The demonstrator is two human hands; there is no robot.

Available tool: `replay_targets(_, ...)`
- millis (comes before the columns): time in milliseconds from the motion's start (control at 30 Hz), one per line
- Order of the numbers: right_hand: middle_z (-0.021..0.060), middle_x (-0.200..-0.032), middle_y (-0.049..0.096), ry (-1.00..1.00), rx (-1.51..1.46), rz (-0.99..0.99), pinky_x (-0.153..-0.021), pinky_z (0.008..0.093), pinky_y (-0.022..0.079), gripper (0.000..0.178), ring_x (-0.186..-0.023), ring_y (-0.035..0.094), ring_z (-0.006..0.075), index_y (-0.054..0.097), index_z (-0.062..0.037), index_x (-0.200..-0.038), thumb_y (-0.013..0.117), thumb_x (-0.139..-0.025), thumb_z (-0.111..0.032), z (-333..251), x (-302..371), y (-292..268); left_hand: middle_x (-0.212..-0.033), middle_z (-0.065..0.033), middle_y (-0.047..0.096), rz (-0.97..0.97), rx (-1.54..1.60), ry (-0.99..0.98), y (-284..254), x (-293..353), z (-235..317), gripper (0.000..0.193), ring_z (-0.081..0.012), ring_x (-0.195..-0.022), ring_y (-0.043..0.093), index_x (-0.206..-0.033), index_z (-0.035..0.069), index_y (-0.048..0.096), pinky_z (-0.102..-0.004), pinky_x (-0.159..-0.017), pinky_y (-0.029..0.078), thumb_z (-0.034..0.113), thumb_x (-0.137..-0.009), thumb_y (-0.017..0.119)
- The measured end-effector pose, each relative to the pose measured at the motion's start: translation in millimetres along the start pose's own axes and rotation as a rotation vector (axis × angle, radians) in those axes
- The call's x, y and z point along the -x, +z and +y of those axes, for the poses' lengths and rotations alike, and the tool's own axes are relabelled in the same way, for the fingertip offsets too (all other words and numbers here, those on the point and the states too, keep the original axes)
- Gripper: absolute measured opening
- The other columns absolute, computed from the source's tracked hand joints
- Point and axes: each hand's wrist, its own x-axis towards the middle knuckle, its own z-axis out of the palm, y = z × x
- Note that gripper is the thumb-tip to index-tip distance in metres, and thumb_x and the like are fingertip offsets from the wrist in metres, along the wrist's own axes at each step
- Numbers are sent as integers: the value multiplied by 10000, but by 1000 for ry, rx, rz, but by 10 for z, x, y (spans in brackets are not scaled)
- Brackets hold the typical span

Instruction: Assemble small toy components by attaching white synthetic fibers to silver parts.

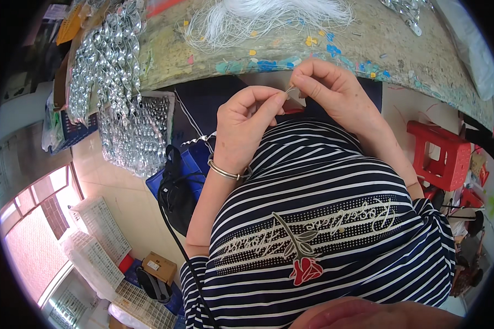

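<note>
My left hand (243, 122) and my right hand (336, 97) meet just in front of the table's near edge, above my lap. Thumb and forefinger of each hand are pinched together on a thin pale string (291, 90), which shows as a short bit between the fingertips. Most of its length is hidden by the fingers. A bracelet sits on my left wrist. To the left of that wrist, a silvery twisted piece (202, 138) hangs by white strings. A bundle of loose white strings (269, 19) lies on the table beyond my hands.
The worn table (164, 68) has blue, yellow and green paint spots. Shiny silver twisted strands (112, 60) hang over its left end, above a bag of silver pieces (134, 134). A red stool (439, 153) stands right, a blue stool (195, 159) left. White crates (101, 227) stand lower left.
</note>
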Motion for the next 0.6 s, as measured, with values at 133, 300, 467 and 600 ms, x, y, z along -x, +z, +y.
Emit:
replay_targets(133,-21,-848,538,-4,-31,-1,-715,200,402,142,-776,487,59,589,-21,-916,526,-918,-148,26,13,-7,-735,-1,613,14,12,28,-3,-3,-38,110,-19,-590,467,-917,23,654,-144,-523,339,91,-837,624)
replay_targets(300,-7,-875,569,27,-122,-6,-759,208,422,177,-797,505,67,617,-23,-1011,540,-910,-146,18,27,-24,-736,2,609,29,12,54,-1,-2,-42,106,-15,-584,442,-918,19,652,-144,-527,331,83,-839,621)
replay_targets(467,-6,-888,579,40,-131,-18,-809,222,439,220,-870,538,71,609,-34,-1083,577,-884,-123,7,49,1,-735,4,605,38,36,70,-7,1,-51,105,-13,-581,431,-919,19,652,-147,-521,321,81,-840,619)
replay_targets(600,-5,-904,586,22,-125,-27,-812,220,453,225,-881,556,74,606,-28,-1078,600,-861,-86,47,26,18,-729,8,597,34,45,61,-16,2,-60,100,-14,-582,428,-912,18,649,-148,-520,317,82,-842,618)
